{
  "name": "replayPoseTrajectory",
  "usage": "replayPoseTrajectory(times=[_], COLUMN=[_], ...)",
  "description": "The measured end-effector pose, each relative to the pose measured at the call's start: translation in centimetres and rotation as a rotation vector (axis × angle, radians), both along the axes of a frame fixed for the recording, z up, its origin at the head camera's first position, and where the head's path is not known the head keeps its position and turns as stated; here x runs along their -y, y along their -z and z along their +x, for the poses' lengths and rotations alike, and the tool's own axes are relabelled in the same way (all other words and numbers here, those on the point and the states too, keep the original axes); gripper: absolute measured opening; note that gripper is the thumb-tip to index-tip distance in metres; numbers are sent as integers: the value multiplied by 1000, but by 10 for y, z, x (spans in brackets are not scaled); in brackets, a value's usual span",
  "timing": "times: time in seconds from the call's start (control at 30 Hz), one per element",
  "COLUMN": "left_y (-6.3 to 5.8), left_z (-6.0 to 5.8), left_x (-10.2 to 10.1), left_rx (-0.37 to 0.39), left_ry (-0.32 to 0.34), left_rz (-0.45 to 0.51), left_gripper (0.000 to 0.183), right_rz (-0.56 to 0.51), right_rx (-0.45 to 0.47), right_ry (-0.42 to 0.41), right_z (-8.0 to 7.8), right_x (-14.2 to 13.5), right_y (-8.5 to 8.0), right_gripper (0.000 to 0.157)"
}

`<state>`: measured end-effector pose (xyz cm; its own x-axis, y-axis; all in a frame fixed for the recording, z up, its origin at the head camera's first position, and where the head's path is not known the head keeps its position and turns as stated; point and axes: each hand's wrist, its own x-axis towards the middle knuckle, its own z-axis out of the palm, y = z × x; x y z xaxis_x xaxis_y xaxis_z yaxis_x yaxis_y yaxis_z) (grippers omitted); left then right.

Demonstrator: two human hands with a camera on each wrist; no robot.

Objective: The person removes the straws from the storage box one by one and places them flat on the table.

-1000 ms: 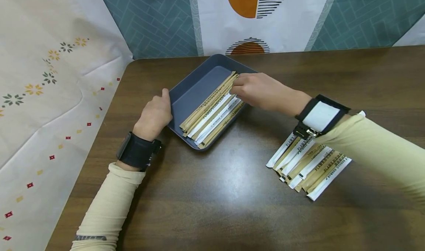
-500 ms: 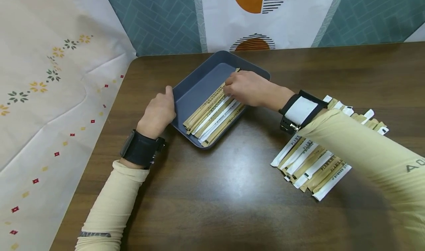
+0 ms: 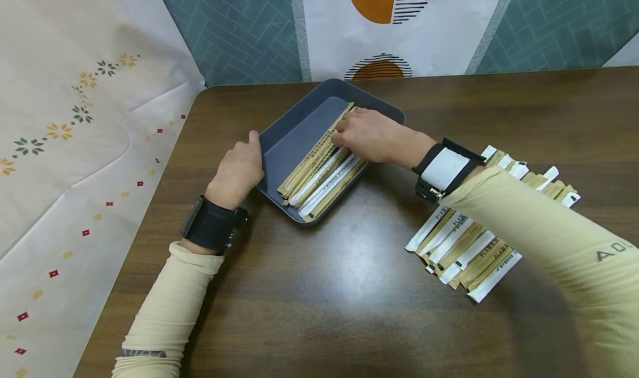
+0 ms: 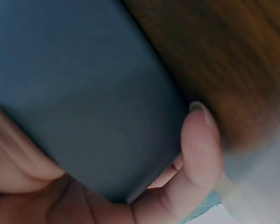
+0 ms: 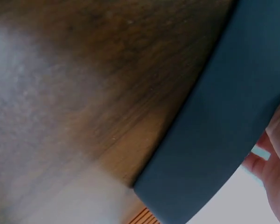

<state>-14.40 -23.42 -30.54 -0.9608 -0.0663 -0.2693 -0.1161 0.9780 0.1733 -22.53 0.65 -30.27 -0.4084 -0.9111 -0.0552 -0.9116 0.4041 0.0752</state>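
My left hand (image 3: 236,170) grips the left rim of a dark grey-blue rectangular tray (image 3: 287,134). The left wrist view shows its fingers (image 4: 200,154) curled round the tray wall (image 4: 93,102). Brown and white paper stick sachets (image 3: 326,186) lie side by side along the tray's right half. Over their far part is my right hand (image 3: 374,136), fingers curled down and apparently pinching a sachet; the fingertips are hidden. In the right wrist view, the tray's outer side (image 5: 200,126) covers much of that hand (image 5: 275,182).
More brown and white sachets (image 3: 469,250) lie in a row on the wooden table (image 3: 349,311), partly under my right forearm. A patterned white cloth (image 3: 100,161) hangs at the left. A teal and white printed cloth (image 3: 239,28) is behind the table.
My right hand has moved left over the sachets, and a sachet among them has shifted. The tray slid slightly right in view earlier; my left hand stays on its rim.
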Motion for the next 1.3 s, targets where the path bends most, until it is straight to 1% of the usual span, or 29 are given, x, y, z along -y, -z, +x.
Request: replayPoseTrajectory(times=[0.1,0.23,0.33,0.43,0.6,0.7,0.8,0.93,1.03,1.17,1.3], left_y=[1,1,1,0,1,1,1,1,1,0,0], left_z=[0,0,0,0,0,0,0,0,-1,-1,-1], left_x=[0,1,1,1,2,1,1,0,0,0,-1], left_rx=[-2,-13,-18,-12,-1,-1,0,4,0,1,18], left_ry=[3,13,11,8,10,10,4,-5,-2,2,-5], left_rz=[0,-2,-3,-2,-7,0,11,22,24,25,28], left_gripper=[52,49,49,51,53,54,53,52,50,50,52], right_rz=[2,-73,-118,-128,-110,-99,-127,-250,-337,-381,-392], right_rx=[-15,-44,-74,-102,-143,-186,-220,-231,-236,-233,-213], right_ry=[-16,-38,-44,-51,-67,-81,-95,-132,-155,-162,-151], right_z=[0,1,2,2,5,8,11,15,21,32,48], right_x=[-1,-5,-8,-9,-9,-11,-18,-38,-61,-98,-134], right_y=[0,2,3,2,0,-4,-9,-16,-22,-28,-30], right_gripper=[24,16,16,20,16,17,20,16,16,22,31])
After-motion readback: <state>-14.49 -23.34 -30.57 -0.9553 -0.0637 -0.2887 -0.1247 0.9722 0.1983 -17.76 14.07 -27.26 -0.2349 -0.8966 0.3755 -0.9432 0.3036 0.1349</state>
